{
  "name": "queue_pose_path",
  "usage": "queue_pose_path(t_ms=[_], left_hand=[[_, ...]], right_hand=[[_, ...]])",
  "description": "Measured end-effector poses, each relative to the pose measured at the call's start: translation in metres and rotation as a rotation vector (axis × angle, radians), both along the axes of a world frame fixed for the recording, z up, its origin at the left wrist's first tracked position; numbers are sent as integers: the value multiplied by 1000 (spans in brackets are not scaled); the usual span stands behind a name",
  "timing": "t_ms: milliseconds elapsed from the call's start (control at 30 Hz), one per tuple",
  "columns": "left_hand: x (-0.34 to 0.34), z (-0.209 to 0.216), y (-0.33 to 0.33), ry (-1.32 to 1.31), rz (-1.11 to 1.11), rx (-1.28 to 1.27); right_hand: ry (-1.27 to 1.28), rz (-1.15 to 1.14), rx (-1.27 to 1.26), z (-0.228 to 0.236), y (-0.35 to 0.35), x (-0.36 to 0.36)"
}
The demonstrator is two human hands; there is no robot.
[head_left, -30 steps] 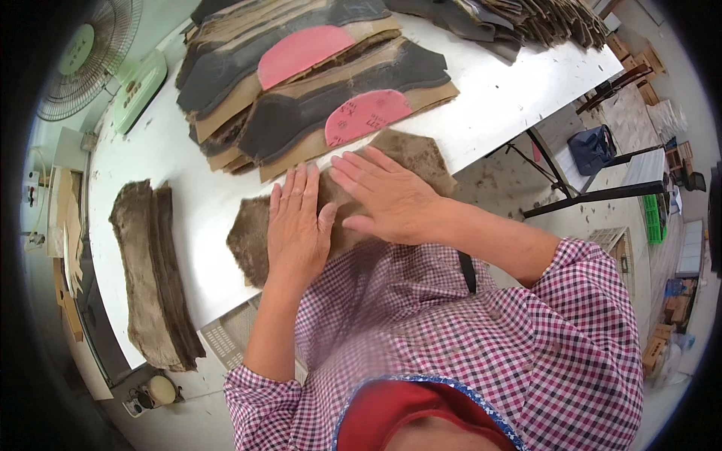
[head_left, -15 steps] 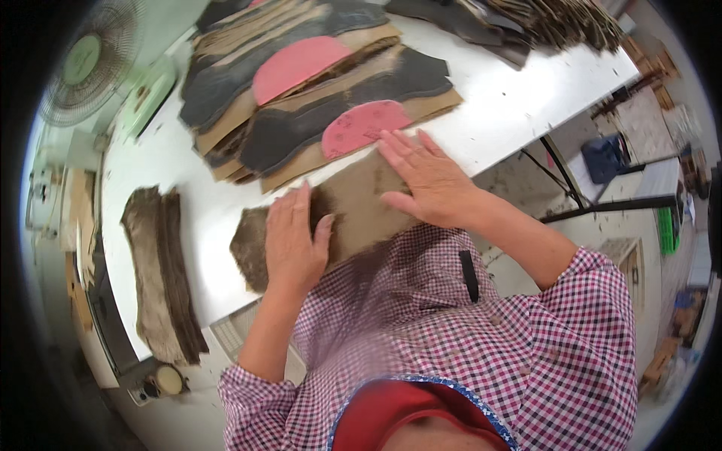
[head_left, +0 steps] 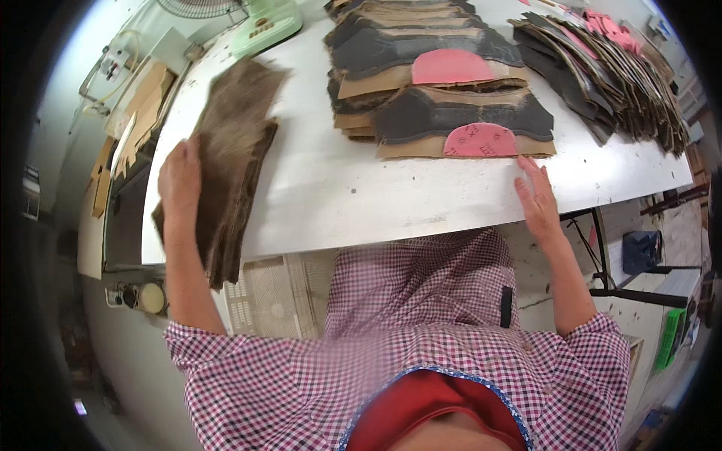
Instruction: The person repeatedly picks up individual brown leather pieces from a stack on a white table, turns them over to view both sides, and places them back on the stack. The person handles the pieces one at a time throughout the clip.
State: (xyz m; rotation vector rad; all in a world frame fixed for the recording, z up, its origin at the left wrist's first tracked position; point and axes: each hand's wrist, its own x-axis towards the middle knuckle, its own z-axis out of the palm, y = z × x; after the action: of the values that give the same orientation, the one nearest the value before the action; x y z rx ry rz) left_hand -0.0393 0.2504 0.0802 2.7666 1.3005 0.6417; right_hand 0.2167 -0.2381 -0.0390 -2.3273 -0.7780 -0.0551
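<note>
At the table's left side, my left hand (head_left: pixel 180 179) is closed on the edge of a brown fur piece (head_left: pixel 232 124), which lies over a stack of similar brown fur pieces (head_left: pixel 252 197). The piece is partly blurred by motion. My right hand (head_left: pixel 538 199) rests at the table's front edge with its fingers apart, holding nothing. Its fingertips are beside the nearest stack of tan pieces topped with a dark grey panel (head_left: pixel 410 120) and a pink half-round patch (head_left: pixel 481 140).
More layered stacks (head_left: pixel 451 46) reach toward the back of the white table (head_left: pixel 338 199), one with a plain pink patch (head_left: pixel 451 66). A fanned pile of dark pieces (head_left: pixel 624 98) lies at right. A green fan base (head_left: pixel 267 26) stands at back left.
My left hand has carried the fur piece from the front middle leftward onto the stack there. My right hand has let go of it and moved right. The view has shifted.
</note>
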Motion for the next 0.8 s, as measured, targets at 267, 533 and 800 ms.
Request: queue_pose_path(t_ms=[267, 533, 800], left_hand=[[-14, -61, 49, 199, 71, 211], [146, -72, -142, -347, -725, -603], [162, -76, -242, -454, -991, 102]], right_hand=[[149, 62, 241, 10, 9, 10], [549, 62, 577, 45, 89, 14], [731, -16, 716, 35, 91, 25]])
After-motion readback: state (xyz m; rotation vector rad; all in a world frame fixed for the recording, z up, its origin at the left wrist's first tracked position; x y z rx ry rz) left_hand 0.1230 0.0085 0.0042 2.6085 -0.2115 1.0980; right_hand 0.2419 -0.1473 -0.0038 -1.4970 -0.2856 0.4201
